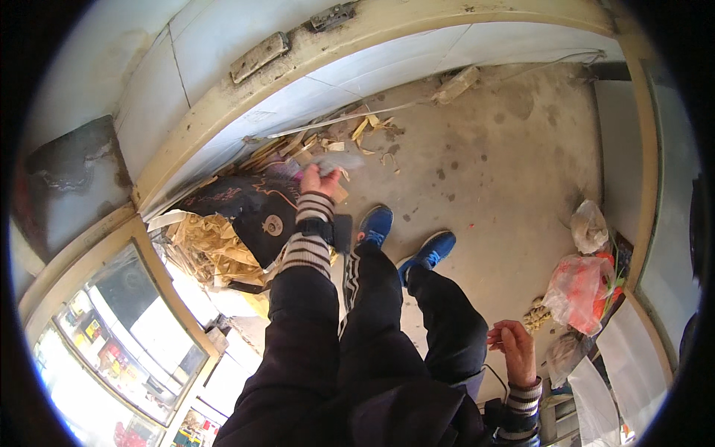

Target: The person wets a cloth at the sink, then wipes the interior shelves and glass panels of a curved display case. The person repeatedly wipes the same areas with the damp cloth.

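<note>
My left hand (pixel 320 181) reaches out over the floor near the wall, its fingers closed on a thin clear plastic bag (pixel 342 161) that looks blurred. Beneath and beside it lie dry corn husks (pixel 367 125) and split wood pieces (pixel 268 153). Close to the left wrist is a black printed bag or box (pixel 273 204), with crumpled yellowish husks or paper (pixel 209 246) at its near side. My right hand (pixel 513 342) hangs at the lower right beside my knee, fingers loosely curled and apart, holding nothing. A small heap of ginger-like roots (pixel 537 314) lies just beyond it.
Red and white plastic bags (pixel 578 288) and a whitish plastic bag (pixel 589 226) lie along the right side. My blue shoes (pixel 375 223) stand on the concrete floor. A wooden block (pixel 456 85) rests by the tiled wall. A glazed door (pixel 125 335) is at the lower left.
</note>
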The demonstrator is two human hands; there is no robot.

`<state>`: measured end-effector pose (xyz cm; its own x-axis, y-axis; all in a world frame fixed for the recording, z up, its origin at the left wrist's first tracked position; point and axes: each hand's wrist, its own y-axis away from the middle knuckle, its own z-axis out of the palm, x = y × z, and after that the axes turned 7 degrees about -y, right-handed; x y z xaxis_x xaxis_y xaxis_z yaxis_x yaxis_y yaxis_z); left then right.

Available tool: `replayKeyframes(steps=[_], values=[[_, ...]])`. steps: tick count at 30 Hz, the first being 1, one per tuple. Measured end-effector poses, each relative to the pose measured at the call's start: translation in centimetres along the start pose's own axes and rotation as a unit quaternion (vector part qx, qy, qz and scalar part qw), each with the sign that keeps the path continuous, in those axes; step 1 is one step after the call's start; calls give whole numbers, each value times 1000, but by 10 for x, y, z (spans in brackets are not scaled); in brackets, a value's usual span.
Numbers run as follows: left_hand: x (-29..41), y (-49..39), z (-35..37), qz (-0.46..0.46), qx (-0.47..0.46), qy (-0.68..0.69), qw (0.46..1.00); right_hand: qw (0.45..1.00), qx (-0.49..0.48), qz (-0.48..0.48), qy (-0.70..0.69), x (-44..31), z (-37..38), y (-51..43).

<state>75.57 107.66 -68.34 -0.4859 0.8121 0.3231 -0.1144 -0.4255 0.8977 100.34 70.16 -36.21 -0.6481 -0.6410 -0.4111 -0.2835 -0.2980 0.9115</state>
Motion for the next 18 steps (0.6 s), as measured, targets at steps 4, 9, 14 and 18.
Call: replayKeyframes(steps=[4,9,14,18], values=[[37,-66,-19,85,27,74,993,999,7,-14,30,-6,-3,-15],[61,-114,-12,168,26,149,974,999,10,-14,37,-11,-1,-40],[29,-117,23,84,-50,135,986,998,12,-13,65,-14,5,-58],[7,-108,49,91,-112,102,984,996,1,-19,84,-19,12,-63]])
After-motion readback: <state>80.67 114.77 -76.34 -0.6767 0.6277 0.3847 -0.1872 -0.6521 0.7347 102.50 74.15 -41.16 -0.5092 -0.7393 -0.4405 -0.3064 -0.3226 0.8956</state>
